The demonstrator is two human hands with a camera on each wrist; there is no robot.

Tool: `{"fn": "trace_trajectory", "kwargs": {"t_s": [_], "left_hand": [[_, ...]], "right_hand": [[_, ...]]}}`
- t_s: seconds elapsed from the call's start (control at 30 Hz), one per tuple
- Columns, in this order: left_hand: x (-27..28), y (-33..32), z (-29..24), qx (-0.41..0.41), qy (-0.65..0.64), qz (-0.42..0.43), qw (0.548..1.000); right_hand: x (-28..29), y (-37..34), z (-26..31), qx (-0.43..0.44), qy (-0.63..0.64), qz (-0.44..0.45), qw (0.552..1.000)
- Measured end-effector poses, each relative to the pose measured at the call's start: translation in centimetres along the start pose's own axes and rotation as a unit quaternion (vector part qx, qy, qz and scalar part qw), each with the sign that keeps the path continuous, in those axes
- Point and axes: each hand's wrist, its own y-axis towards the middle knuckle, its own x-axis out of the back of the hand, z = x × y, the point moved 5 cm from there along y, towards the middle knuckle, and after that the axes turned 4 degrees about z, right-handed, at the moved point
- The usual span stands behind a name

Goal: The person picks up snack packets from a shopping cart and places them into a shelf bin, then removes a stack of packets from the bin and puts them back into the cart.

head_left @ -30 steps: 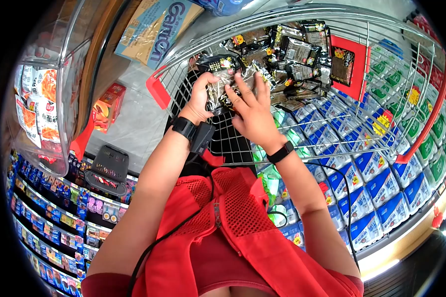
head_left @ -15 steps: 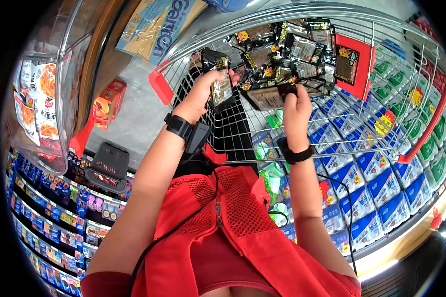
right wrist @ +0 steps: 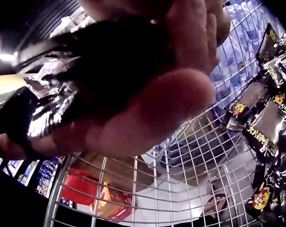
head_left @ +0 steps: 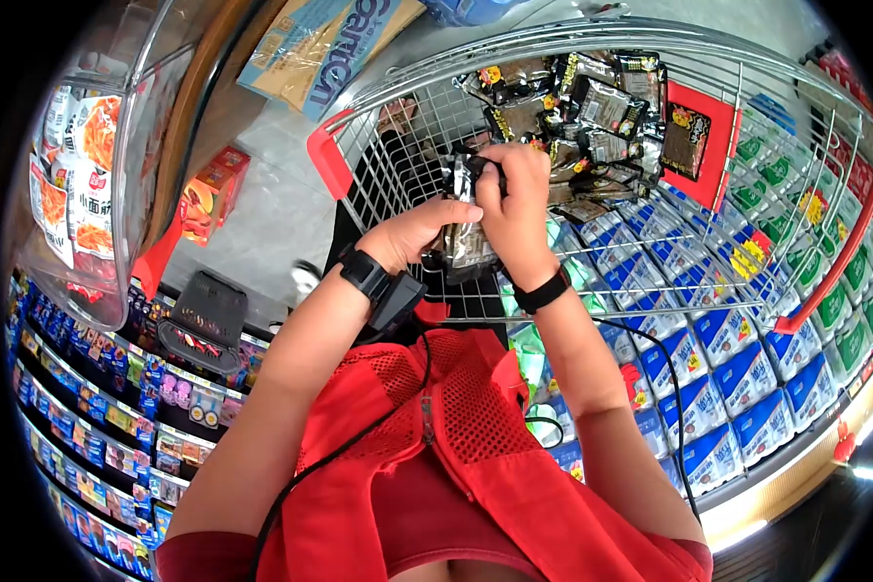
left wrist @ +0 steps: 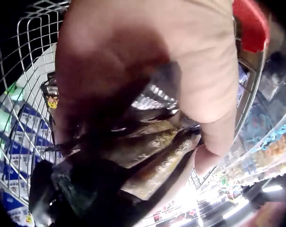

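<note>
Over the near left part of a wire shopping cart [head_left: 332,163], my left hand [head_left: 407,236] grips a small stack of black-edged snack packets [head_left: 468,250], its thumb across their front. My right hand [head_left: 519,209] has its fingers curled over the upper end of the same stack. Seen from the left wrist, several packets [left wrist: 155,177] lie layered together under the palm. The right wrist view shows a dark, shiny packet [right wrist: 53,109] against the right hand [right wrist: 147,109]. More such packets [head_left: 601,107] are heaped at the far side of the cart.
Blue-and-white packs [head_left: 727,335] and green packs [head_left: 757,175] are stacked right of and beneath the cart. A cardboard carton [head_left: 310,58] and an orange-red box [head_left: 213,199] stand on the floor at left. A clear bin [head_left: 78,213] holds snack bags. Shelves [head_left: 97,427] line the lower left.
My right hand took hold of a packet by its end at the right, then brought it left to the left hand's packets. Both hands now meet at one stack.
</note>
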Motion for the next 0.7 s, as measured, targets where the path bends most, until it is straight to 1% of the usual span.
{"fn": "trace_trajectory", "kwargs": {"t_s": [0.07, 0.1, 0.13, 0.17, 0.2, 0.23, 0.27, 0.3, 0.33, 0.4, 0.47, 0.5, 0.53, 0.6, 0.67, 0.7], "left_hand": [[-0.2, -0.6, -0.4, -0.003, 0.001, -0.016, 1.000], [0.4, -0.6, -0.4, 0.012, 0.040, -0.022, 0.999], [-0.4, -0.9, -0.7, 0.009, 0.017, -0.008, 1.000], [0.1, -0.5, -0.3, -0.019, -0.019, 0.024, 0.999], [0.6, -0.1, -0.1, -0.046, -0.054, 0.055, 0.996], [0.4, -0.3, -0.4, -0.050, -0.074, 0.071, 0.993], [0.8, -0.4, -0.5, -0.060, -0.101, 0.089, 0.989], [1.0, -0.5, -0.7, -0.062, -0.101, 0.078, 0.990], [1.3, -0.6, -0.8, -0.064, -0.102, 0.068, 0.990], [1.5, -0.3, -0.7, -0.072, -0.112, 0.061, 0.989], [1.5, -0.3, -0.8, -0.078, -0.117, 0.056, 0.988], [1.5, -0.2, -0.9, -0.084, -0.120, 0.060, 0.987], [1.6, -0.2, -1.0, -0.089, -0.124, 0.065, 0.986], [1.7, -0.1, -0.9, -0.094, -0.136, 0.074, 0.983], [1.5, -0.1, -1.2, -0.098, -0.159, 0.071, 0.980], [1.6, 0.2, -1.1, -0.110, -0.188, 0.086, 0.972]], "right_hand": [[-0.5, 0.1, 0.0, 0.007, -0.035, 0.009, 0.999], [-0.4, 0.3, -0.4, 0.009, -0.037, 0.011, 0.999], [0.1, 0.7, -1.2, 0.004, -0.055, -0.010, 0.998], [0.6, 1.1, -2.3, -0.002, -0.072, -0.031, 0.997], [1.5, 1.8, -4.3, -0.010, -0.124, -0.035, 0.992], [2.6, 2.7, -6.7, -0.031, -0.194, -0.045, 0.979], [3.9, 3.6, -8.6, -0.009, -0.276, -0.045, 0.960], [4.7, 3.9, -10.6, -0.032, -0.403, -0.033, 0.914], [5.3, 4.4, -13.0, -0.092, -0.462, 0.024, 0.882], [5.8, 5.2, -17.6, -0.131, -0.557, 0.150, 0.806], [6.5, 5.3, -22.2, -0.111, -0.610, 0.215, 0.754], [7.1, 6.1, -22.3, -0.167, -0.600, 0.246, 0.742], [7.6, 6.6, -21.9, -0.155, -0.610, 0.239, 0.740], [8.1, 6.7, -22.0, -0.148, -0.556, 0.215, 0.789], [8.3, 5.9, -24.0, -0.126, -0.495, 0.120, 0.851], [8.5, 5.8, -22.1, -0.108, -0.457, 0.095, 0.878]]}}
